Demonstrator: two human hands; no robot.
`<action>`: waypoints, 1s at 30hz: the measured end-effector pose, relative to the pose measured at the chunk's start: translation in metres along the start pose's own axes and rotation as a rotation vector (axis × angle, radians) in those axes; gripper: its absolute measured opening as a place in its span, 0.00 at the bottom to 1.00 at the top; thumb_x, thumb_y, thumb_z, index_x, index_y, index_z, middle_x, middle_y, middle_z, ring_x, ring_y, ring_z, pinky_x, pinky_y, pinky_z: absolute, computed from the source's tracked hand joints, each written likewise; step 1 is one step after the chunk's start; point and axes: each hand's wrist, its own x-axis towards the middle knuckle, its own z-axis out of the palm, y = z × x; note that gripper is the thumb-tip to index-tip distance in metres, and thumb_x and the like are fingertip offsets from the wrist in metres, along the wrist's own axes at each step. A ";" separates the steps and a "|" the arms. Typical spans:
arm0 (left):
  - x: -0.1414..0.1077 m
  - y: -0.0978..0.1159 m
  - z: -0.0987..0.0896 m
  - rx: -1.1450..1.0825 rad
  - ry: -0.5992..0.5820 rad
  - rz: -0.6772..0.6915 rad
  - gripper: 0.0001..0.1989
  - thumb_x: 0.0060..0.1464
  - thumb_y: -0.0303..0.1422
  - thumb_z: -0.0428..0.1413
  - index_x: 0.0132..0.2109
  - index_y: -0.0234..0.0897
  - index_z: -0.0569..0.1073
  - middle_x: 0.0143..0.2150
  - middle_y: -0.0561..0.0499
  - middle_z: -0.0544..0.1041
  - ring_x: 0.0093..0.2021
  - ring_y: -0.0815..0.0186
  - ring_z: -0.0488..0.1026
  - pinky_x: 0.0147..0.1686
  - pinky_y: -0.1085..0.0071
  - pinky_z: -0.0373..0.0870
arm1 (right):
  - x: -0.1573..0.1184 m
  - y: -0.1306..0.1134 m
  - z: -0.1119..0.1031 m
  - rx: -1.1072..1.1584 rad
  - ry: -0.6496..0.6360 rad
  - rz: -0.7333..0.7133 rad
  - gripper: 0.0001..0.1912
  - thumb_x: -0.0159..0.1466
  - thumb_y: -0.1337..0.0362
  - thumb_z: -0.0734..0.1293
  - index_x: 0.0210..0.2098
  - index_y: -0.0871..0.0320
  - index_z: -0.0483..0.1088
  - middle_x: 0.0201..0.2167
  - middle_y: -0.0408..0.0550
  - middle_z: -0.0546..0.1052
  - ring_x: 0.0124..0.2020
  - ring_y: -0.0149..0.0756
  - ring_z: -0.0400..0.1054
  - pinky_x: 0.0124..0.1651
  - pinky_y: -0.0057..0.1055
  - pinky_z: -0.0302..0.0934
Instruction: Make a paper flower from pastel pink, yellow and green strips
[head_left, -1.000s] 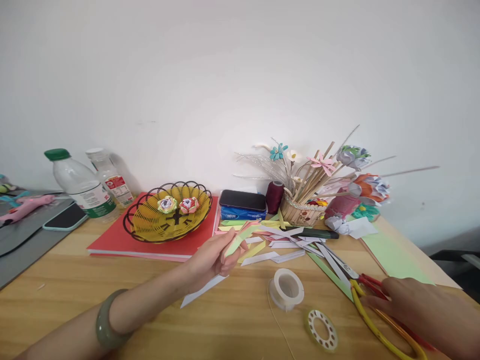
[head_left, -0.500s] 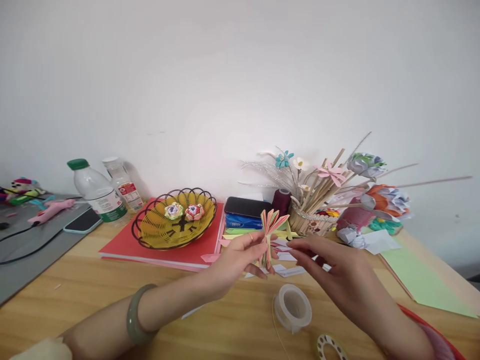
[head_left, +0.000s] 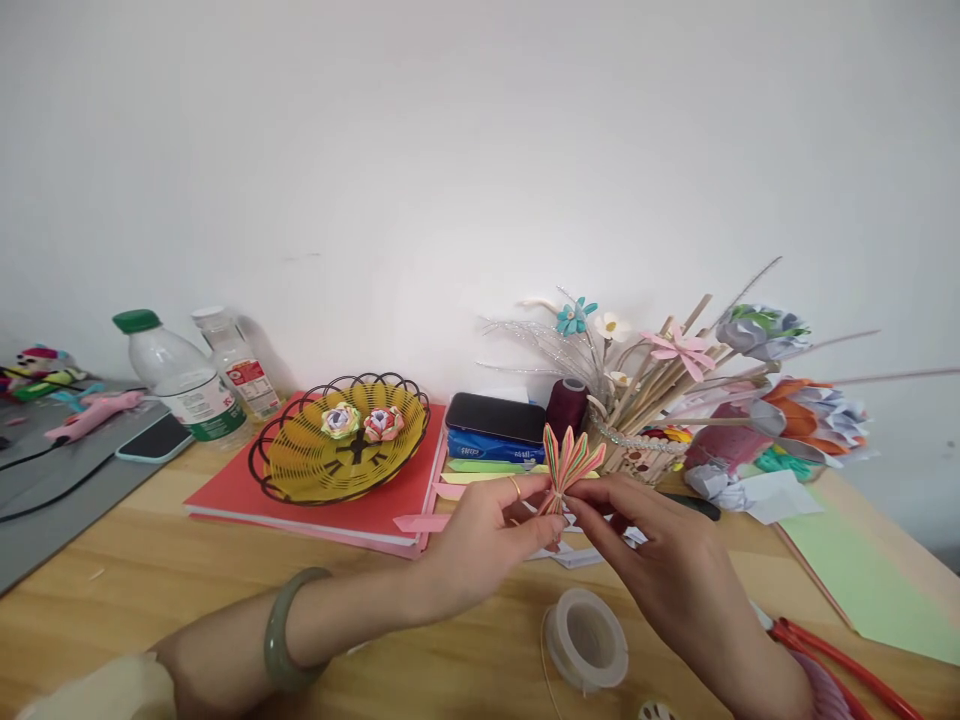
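Note:
A bundle of folded striped paper (head_left: pixel 574 460), pink, green and cream, is pinched at its narrow middle and fans out upward. My left hand (head_left: pixel 491 535) grips it from the left between thumb and fingers, with a ring and a green bangle on that arm. From the right, my right hand (head_left: pixel 660 540) brings its closed thumb and forefinger to the bundle's waist; what lies between those fingertips is too small to make out. Below the hands stands a spool of thin cord (head_left: pixel 585 640), its loose strand trailing down the table.
A yellow woven basket (head_left: pixel 285 470) with two paper flowers rests on red paper (head_left: pixel 225 485) at left. Behind my hands are a phone (head_left: pixel 495 415) on a blue pack and a maroon thread cone (head_left: pixel 568 405). Red-handled scissors (head_left: pixel 840 665) lie at right, near green paper (head_left: pixel 862 570).
My right hand has moved left to meet the bundle. The bundle has shifted right and its upper folds spread wider. The view has shifted slightly, and the scissors now show.

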 end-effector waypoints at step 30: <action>0.015 -0.015 -0.021 -0.198 0.040 -0.091 0.18 0.38 0.37 0.63 0.38 0.32 0.72 0.34 0.48 0.75 0.33 0.67 0.70 0.36 0.70 0.63 | 0.011 0.011 0.005 0.718 -0.106 0.505 0.35 0.54 0.52 0.66 0.57 0.49 0.51 0.47 0.50 0.69 0.35 0.37 0.71 0.31 0.32 0.67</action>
